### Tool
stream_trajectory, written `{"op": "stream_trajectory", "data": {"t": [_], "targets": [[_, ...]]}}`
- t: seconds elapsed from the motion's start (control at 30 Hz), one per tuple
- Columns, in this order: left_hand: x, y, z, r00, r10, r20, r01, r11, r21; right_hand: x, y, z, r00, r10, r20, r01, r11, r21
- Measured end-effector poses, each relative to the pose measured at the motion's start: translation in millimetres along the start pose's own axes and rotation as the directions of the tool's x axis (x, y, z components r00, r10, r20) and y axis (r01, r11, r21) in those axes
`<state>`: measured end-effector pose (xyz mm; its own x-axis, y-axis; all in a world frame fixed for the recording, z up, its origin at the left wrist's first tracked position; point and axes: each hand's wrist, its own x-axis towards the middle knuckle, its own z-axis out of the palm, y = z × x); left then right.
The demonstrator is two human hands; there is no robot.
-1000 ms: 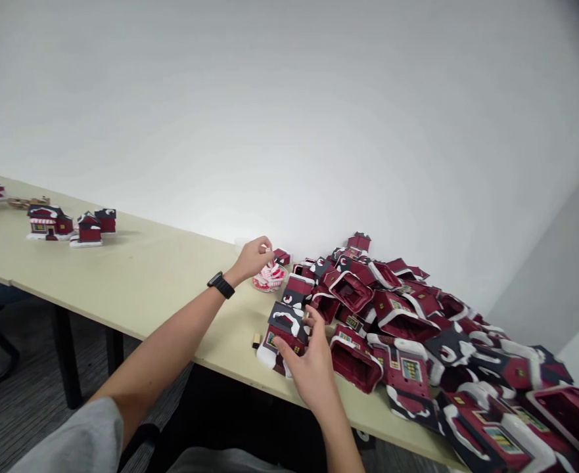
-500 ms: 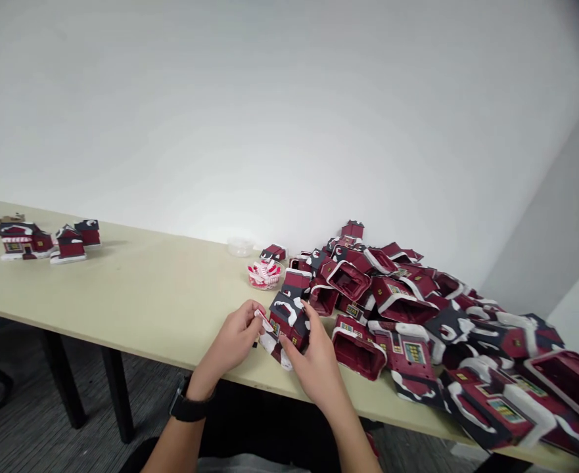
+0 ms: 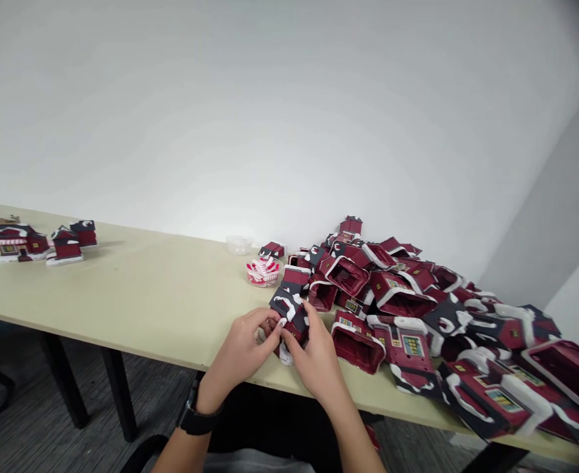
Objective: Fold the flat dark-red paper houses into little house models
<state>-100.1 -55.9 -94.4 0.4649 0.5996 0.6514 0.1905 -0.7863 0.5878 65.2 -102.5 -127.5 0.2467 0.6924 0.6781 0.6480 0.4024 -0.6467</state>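
A small dark-red toy house (image 3: 289, 306) with a dark roof and white snow trim stands at the table's front edge between my hands. My right hand (image 3: 317, 355) is closed around its right side, thumb on the front. My left hand (image 3: 246, 347) is pinched against the house's front. A small red-and-white awning piece seen in those fingers earlier is now mostly hidden behind them. Beyond the house sits a clear tub (image 3: 263, 272) of striped red-and-white pieces.
A heap of similar houses (image 3: 402, 299) covers the right of the table (image 3: 165, 295), several with hollow undersides showing. A clear container (image 3: 240, 244) stands near the wall. At far left are an awninged house (image 3: 20, 243) and two smaller house pieces.
My left hand has moved right and brought the small awning piece against the house's front. My right hand keeps its hold on the house.
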Motion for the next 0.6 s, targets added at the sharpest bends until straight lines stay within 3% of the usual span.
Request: {"op": "stream_trajectory", "data": {"t": [0.23, 0.4, 0.6], "targets": [[2.8, -3.4, -5.5, 0.993, 0.028, 0.118, -0.014, 0.992, -0.122, 1.1, 1.6, -0.2, 1.0, -0.015, 0.023, 0.015, 1.0, 0.003], [3.1, -0.8, -4.3, 0.991, 0.078, 0.111, -0.073, 0.996, -0.05, 0.7, 0.7, -1.6, 0.999, 0.01, 0.049, -0.009, 1.0, -0.004], [1.0, 1.1, -0.3, 0.994, 0.055, 0.098, -0.054, 0.998, -0.019, 0.3, -1.6, -1.6, 0.998, 0.051, 0.045, -0.051, 0.999, 0.011]]}}
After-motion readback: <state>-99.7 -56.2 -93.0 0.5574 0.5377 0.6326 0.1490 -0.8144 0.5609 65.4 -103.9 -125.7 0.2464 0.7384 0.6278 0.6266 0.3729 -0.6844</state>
